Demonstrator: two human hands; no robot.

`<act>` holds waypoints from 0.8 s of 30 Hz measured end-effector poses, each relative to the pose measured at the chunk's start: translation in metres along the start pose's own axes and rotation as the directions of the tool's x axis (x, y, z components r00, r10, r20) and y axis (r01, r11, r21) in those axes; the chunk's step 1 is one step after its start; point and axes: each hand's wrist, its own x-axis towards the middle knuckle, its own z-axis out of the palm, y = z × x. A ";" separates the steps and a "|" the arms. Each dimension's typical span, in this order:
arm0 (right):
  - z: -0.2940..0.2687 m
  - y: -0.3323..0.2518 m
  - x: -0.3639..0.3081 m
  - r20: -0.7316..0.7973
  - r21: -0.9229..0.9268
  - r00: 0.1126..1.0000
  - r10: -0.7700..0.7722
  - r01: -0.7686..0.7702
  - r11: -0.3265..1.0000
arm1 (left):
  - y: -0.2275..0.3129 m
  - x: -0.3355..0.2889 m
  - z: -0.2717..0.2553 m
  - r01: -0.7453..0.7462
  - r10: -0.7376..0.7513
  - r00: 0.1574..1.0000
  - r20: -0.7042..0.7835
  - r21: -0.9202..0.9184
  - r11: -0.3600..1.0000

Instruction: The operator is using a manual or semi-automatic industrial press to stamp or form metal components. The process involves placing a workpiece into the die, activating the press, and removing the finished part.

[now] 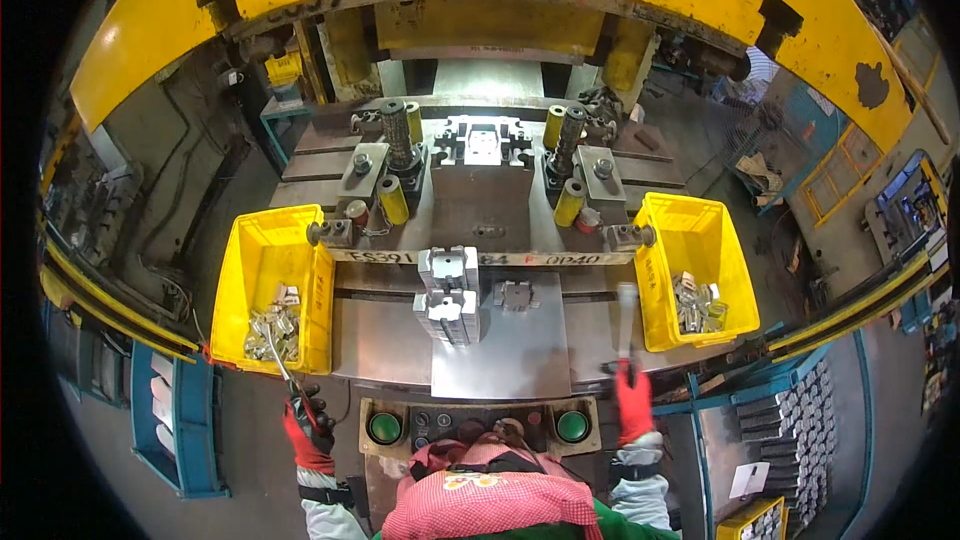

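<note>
Grey workshop floor (pixel 255 445) surrounds our machine bed (pixel 385 340). Nearest to us, we see two slim tools: the left tool (pixel 282 358) looks like metal, and the right tool (pixel 627 325) is pale and blurred. We judge both stiff, rather light and perhaps slippery, so we should hold them at their near ends. Our gloved left hand (pixel 310 428) curls its fingers around one; our right hand (pixel 632 402) is closed around the other. Farther, the left tool reaches into the left yellow bin (pixel 318 310), among small metal parts (pixel 273 330); we cannot tell whether it touches them. The right tool stands just beside the right yellow bin (pixel 735 280).
</note>
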 end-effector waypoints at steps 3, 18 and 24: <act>0.043 -0.018 0.004 0.563 0.561 0.820 -0.102 -0.289 0.776 | -0.005 -0.006 0.038 -0.079 0.079 0.997 -0.001 0.039 0.996; 0.079 -0.117 0.056 0.329 0.645 0.864 -0.381 0.089 0.759 | -0.032 -0.038 0.010 -0.001 0.004 0.989 -0.146 0.025 1.000; 0.161 -0.122 0.148 0.363 0.374 0.885 -0.291 0.148 0.916 | -0.091 -0.049 -0.064 0.101 -0.089 0.973 -0.214 0.048 0.994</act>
